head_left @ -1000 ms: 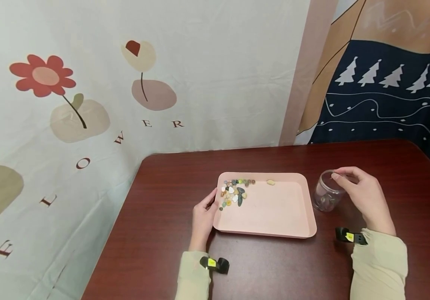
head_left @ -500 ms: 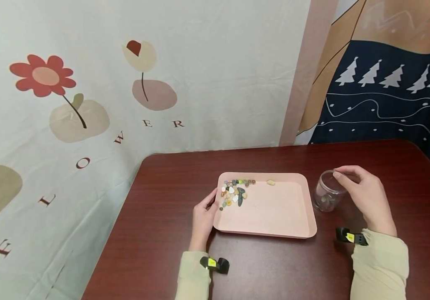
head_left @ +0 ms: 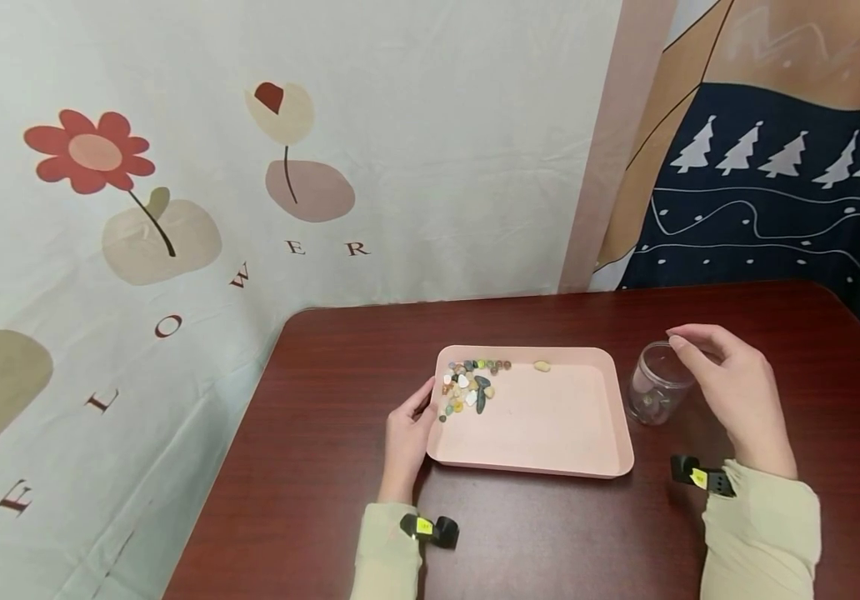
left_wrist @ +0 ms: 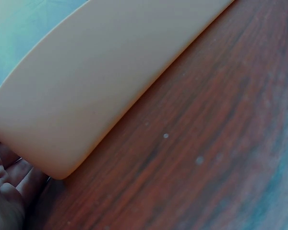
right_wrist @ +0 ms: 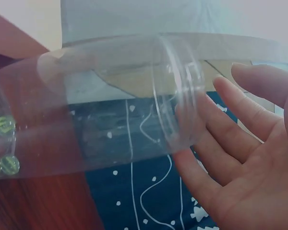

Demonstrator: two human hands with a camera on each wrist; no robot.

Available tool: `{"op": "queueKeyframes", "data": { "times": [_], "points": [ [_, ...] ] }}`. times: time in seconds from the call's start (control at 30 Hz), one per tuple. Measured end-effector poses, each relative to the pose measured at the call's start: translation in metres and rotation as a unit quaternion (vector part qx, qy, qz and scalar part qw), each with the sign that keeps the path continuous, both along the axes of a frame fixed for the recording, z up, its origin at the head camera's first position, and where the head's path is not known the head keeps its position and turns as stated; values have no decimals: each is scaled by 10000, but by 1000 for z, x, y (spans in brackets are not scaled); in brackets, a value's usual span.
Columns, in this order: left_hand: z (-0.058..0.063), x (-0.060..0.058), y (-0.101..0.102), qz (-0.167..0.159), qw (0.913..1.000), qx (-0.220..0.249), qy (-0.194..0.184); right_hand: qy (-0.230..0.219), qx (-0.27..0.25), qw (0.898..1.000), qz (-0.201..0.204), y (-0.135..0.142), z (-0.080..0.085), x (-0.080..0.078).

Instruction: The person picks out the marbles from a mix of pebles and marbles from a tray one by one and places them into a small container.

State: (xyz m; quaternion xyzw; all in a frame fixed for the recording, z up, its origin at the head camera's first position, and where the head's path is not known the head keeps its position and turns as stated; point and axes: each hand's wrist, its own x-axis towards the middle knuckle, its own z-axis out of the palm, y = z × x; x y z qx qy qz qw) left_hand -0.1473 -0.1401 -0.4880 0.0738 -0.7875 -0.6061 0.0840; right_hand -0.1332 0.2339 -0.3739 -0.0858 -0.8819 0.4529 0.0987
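Observation:
A pink tray [head_left: 542,433] lies on the table with several small coloured pebbles [head_left: 467,389] gathered at its left end. One pale pebble [head_left: 542,366] sits apart near the back rim. My left hand [head_left: 407,429] holds the tray's left edge; its curled fingers [left_wrist: 19,177] show at the tray's corner in the left wrist view. Right of the tray stands a clear jar [head_left: 655,392] without a lid, small pieces at its bottom. My right hand [head_left: 737,387] hovers at the jar's rim, fingers loosely bent, thumb and forefinger slightly apart, nothing visible between them.
The dark reddish-brown table [head_left: 310,467] has its back edge against a printed cloth [head_left: 437,150]. A dark blue cloth with white trees [head_left: 775,192] hangs at the right. Black bands with cameras [head_left: 430,529] sit on both wrists.
My right hand has lifted slightly off the jar's rim, its thumb shifting up and right. The left hand, tray, pebbles and jar keep their places.

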Motion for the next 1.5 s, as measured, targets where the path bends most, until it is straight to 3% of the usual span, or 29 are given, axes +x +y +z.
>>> {"op": "queueKeyframes", "data": {
  "times": [0.23,0.47,0.6,0.7,0.8,1.0,1.17,1.5],
  "points": [
    [5,0,1,-1,10000,-1,-58,29,58,9999,82,-6,4,0],
    [33,12,10,-11,9999,-115,51,91,112,9999,-3,-7,6,1],
    [36,13,11,-11,9998,-130,129,128,145,9998,-71,-9,8,1],
    [32,11,9,-16,9999,-71,124,176,197,9996,-27,-12,8,0],
    [21,5,6,-48,9999,-2,104,296,153,9994,68,-15,9,0],
    [0,-2,0,-33,9998,-89,194,918,-141,9956,136,-28,8,-2],
    [0,-1,-1,-41,9999,-112,115,1267,-408,9909,193,-37,5,-4],
    [-2,0,-1,-55,10000,46,63,1395,-410,9890,281,-53,7,-3]
  ]
}}
